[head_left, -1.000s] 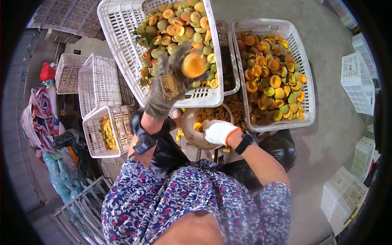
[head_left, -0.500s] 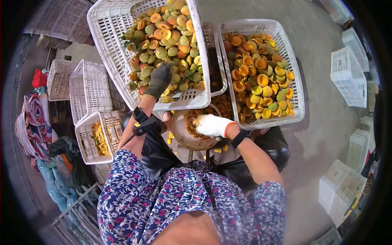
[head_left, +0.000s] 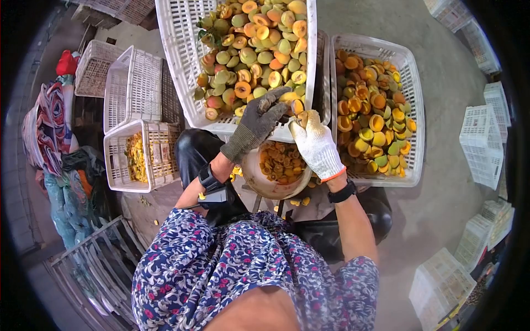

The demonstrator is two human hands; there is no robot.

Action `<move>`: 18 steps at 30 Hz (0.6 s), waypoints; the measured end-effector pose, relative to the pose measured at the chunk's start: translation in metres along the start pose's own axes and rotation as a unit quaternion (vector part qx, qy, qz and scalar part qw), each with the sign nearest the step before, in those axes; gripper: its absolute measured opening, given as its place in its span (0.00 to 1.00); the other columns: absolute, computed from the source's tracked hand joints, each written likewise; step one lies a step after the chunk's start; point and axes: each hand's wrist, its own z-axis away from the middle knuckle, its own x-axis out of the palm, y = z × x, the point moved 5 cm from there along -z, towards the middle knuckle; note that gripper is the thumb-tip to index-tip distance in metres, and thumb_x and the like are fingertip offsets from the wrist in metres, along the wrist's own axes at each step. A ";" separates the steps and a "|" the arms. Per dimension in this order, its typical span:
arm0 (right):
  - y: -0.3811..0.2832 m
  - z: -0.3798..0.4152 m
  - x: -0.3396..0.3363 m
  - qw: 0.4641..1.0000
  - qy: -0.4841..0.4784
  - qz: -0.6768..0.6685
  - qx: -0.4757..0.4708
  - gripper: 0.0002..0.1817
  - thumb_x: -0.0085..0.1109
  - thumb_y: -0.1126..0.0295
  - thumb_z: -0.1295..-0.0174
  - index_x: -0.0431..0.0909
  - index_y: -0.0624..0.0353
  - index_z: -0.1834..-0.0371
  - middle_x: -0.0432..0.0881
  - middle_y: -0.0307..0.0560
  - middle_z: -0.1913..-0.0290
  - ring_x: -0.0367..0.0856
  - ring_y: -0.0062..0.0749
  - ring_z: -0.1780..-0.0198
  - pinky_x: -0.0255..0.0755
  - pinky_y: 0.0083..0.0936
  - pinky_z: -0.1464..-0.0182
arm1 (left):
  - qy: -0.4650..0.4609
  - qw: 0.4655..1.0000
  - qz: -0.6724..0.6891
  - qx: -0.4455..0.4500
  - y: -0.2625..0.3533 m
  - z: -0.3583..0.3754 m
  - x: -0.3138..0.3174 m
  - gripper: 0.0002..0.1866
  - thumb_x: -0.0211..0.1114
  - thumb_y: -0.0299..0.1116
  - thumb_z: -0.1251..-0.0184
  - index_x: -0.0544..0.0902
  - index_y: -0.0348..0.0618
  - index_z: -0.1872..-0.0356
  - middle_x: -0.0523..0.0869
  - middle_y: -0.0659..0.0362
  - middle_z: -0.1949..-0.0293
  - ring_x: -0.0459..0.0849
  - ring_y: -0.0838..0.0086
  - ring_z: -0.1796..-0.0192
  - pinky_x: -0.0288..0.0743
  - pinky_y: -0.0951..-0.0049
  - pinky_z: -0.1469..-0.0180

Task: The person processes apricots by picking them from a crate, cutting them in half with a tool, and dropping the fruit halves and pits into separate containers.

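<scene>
My left hand [head_left: 256, 118], in a dark grey glove, is at the front edge of the white crate of halved peaches [head_left: 259, 60]. Its fingers are curled around a peach half [head_left: 297, 106]. Meeting it there is my right hand [head_left: 317, 144], in a white glove with an orange cuff and stained fingertips. The right fingers are closed against the fruit; whatever they grip is hidden. Below both hands stands a round bowl [head_left: 256, 185] holding brownish-orange pits [head_left: 282, 163]. To the right, another white crate [head_left: 414, 160] holds scooped-out peach halves [head_left: 375, 121].
On the left, a smaller white crate [head_left: 146, 185] contains yellow pieces. More crates [head_left: 132, 83] stand behind it, beside piled cloth and bags [head_left: 47, 127]. Stacked white crates [head_left: 480, 146] line the right side. Yellow scraps lie on the floor near the bowl.
My left hand has drawn back from the peach pile toward the crate's front edge. The right hand has risen from the bowl to meet it. The view has shifted.
</scene>
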 end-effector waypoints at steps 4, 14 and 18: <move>0.020 0.004 0.006 0.998 0.019 0.065 -0.020 0.13 0.58 0.68 0.37 0.71 0.65 0.57 0.77 0.55 0.76 0.79 0.55 0.71 0.73 0.38 0.69 | -0.004 0.997 -0.057 0.059 0.003 0.004 0.009 0.24 0.61 0.34 0.29 0.71 0.30 0.37 0.81 0.56 0.49 0.81 0.76 0.52 0.76 0.75 0.48; 0.019 0.008 0.029 0.992 -0.052 -0.101 0.049 0.09 0.48 0.69 0.32 0.71 0.64 0.56 0.71 0.40 0.76 0.74 0.23 0.78 0.71 0.24 0.75 | 0.040 0.982 0.020 0.183 -0.016 -0.005 0.027 0.23 0.51 0.47 0.23 0.76 0.35 0.44 0.81 0.55 0.49 0.81 0.74 0.51 0.74 0.73 0.45; 0.000 0.013 0.016 0.934 0.058 0.153 -0.317 0.07 0.48 0.70 0.33 0.71 0.63 0.59 0.71 0.39 0.76 0.73 0.23 0.77 0.69 0.25 0.74 | 0.038 0.982 0.133 0.132 -0.017 -0.003 0.034 0.23 0.43 0.48 0.21 0.76 0.36 0.48 0.81 0.55 0.56 0.82 0.74 0.56 0.76 0.71 0.50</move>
